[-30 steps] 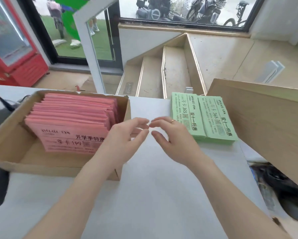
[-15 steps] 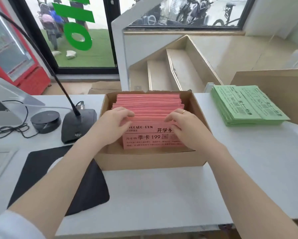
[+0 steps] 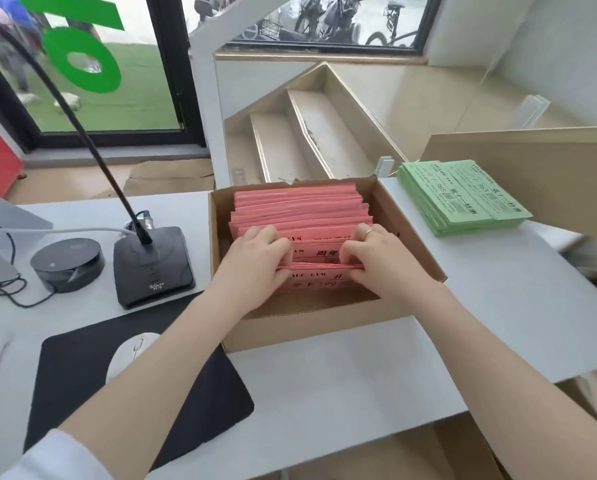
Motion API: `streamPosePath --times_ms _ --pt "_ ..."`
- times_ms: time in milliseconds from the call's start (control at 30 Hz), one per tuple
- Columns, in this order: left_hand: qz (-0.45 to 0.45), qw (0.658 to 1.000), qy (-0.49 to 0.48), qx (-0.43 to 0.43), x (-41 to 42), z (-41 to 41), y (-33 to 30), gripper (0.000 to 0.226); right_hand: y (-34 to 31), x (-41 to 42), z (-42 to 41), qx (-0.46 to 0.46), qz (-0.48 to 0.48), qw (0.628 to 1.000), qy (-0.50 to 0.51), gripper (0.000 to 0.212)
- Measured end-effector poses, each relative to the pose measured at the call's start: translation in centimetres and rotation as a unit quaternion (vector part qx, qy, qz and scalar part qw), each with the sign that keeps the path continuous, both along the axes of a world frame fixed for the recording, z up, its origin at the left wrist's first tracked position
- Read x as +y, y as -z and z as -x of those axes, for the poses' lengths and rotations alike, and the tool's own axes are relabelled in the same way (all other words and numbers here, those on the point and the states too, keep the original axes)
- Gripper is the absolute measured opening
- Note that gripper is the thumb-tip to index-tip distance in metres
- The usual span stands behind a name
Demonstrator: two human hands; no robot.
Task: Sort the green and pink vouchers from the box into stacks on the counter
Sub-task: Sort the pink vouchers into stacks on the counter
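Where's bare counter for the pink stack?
Free: the white counter between the box and the green vouchers, and the strip in front of the box. Crowded: left of the box, with microphone base, round speaker, mouse pad.

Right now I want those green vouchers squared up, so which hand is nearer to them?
Right. The right hand is in the box on the side facing the green vouchers; the left hand is at the box's far side.

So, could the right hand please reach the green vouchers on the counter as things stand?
Probably yes, once it lets go: the right hand is busy parting pink vouchers in the box, but the green vouchers lie uncovered just beyond its right wall.
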State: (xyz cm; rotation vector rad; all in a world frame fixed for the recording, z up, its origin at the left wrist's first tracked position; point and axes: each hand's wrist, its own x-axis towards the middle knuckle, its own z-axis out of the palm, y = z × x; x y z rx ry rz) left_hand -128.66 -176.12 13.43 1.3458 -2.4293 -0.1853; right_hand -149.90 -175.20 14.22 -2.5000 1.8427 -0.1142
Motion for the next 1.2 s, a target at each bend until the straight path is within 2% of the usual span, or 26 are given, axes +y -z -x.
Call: streamPosePath --times_ms 133,267,333,367,433,567,667,733,833,1000,1100,1200 --pt "0.005 1.0 -0.016 -0.018 -0.1 0.1 0.0 0.016 -0.2 -0.2 0.2 -0.001 0.004 1.0 0.017 0.012" --pt "0.027 0.996 -0.027 -0.085 -0.4 0.4 0.1 0.026 -0.1 -0.7 0.0 0.008 -0.042 0.999 0.029 0.022" --pt "0.003 0.992 -0.036 -0.124 -0.4 0.4 -0.1 0.026 0.1 -0.9 0.1 0.015 -0.047 0.998 0.032 0.02" --pt "-0.016 0.992 -0.048 -0.116 -0.5 0.4 -0.2 0.024 0.1 -1.0 0.2 0.004 -0.033 0.999 0.033 0.02" --pt "-0.027 0.995 -0.069 -0.059 -0.4 0.3 -0.9 0.021 -0.4 -0.8 0.7 -0.028 0.014 0.999 0.037 0.017" --pt "0.035 0.985 -0.084 0.147 -0.1 1.8 -3.7 0.02 -3.0 0.6 3.3 -0.12 0.117 0.985 0.05 0.021" --pt "-0.056 0.938 -0.067 0.335 0.7 4.5 -5.8 0.018 -5.5 2.1 6.8 -0.201 0.166 0.963 0.065 0.017" --pt "-0.105 0.902 -0.034 0.417 1.5 6.9 -6.3 0.024 -6.9 3.3 9.4 -0.249 0.181 0.949 0.073 0.017" --pt "-0.126 0.88 0.004 0.459 2.7 11.4 -6.5 0.033 -8.2 5.1 13.8 -0.263 0.179 0.944 0.087 0.016" --pt "-0.17 0.883 0.066 0.432 5.5 20.3 -4.7 0.041 -7.1 7.7 22.8 -0.22 0.066 0.963 0.141 0.01" --pt "-0.235 0.869 0.092 0.426 7.0 25.3 -1.6 0.039 -5.5 9.0 28.0 -0.155 0.068 0.974 0.151 0.019" --pt "-0.277 0.862 0.038 0.423 6.9 28.9 2.1 0.026 -2.7 9.8 31.4 -0.07 0.078 0.985 0.138 0.018"
